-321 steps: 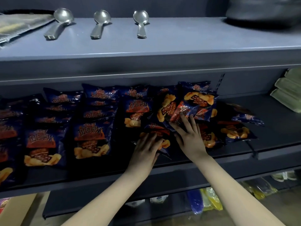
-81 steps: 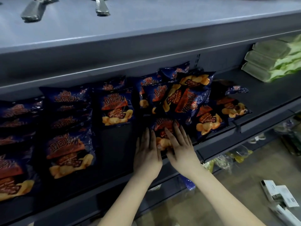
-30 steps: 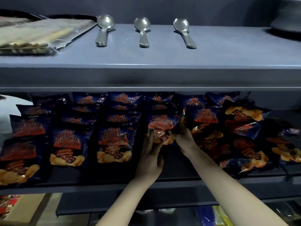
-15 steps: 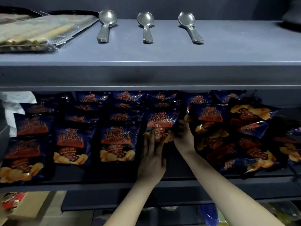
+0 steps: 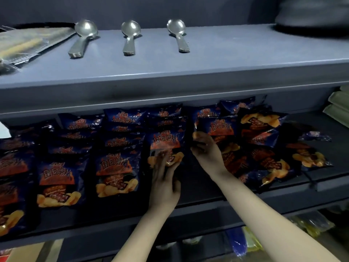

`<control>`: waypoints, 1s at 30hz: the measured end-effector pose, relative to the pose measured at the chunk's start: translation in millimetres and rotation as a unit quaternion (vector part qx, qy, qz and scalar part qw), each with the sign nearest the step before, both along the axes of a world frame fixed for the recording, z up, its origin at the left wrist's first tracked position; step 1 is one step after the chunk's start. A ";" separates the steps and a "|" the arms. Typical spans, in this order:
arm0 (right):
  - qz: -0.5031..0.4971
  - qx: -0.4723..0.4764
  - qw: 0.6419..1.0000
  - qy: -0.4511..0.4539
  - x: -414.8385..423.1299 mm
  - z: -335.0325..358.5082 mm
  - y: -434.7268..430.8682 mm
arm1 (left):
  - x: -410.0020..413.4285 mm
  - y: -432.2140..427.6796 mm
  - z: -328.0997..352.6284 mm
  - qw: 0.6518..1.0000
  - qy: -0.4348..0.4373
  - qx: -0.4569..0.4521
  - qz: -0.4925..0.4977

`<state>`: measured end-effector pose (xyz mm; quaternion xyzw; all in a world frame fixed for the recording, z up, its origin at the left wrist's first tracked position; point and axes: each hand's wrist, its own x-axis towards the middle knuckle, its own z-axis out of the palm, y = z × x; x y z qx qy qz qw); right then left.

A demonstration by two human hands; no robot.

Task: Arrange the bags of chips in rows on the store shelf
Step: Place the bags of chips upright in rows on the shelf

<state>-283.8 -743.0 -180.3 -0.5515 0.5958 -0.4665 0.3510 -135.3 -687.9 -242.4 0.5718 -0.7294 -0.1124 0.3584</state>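
Note:
Dark blue bags of chips lie in neat rows (image 5: 117, 167) on the left and middle of the dark shelf (image 5: 200, 195). To the right is a loose, overlapping pile of bags (image 5: 264, 148). My left hand (image 5: 164, 180) lies with straight fingers on the lower edge of the front bag (image 5: 166, 142) of the rightmost row. Just right of that bag, my right hand (image 5: 205, 150) has its fingers curled on the left edge of a pile bag (image 5: 221, 127). That hand hides the exact hold.
The upper shelf (image 5: 217, 61) holds three metal spoons (image 5: 130, 36), a clear-wrapped packet (image 5: 28, 44) at left and a dark object (image 5: 311, 14) at right. Green packs (image 5: 338, 110) sit at the far right. Yellow and blue packages (image 5: 309, 224) lie below.
The right hand has shifted from the row bag's right edge toward the pile. The left hand stays on that bag's lower edge. The view has swung a little to the left.

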 end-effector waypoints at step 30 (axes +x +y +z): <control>-0.122 0.010 0.960 0.253 -112.2 -24.7 88.5 | -115.9 -15.2 -13.8 0.971 -0.095 0.059 -0.210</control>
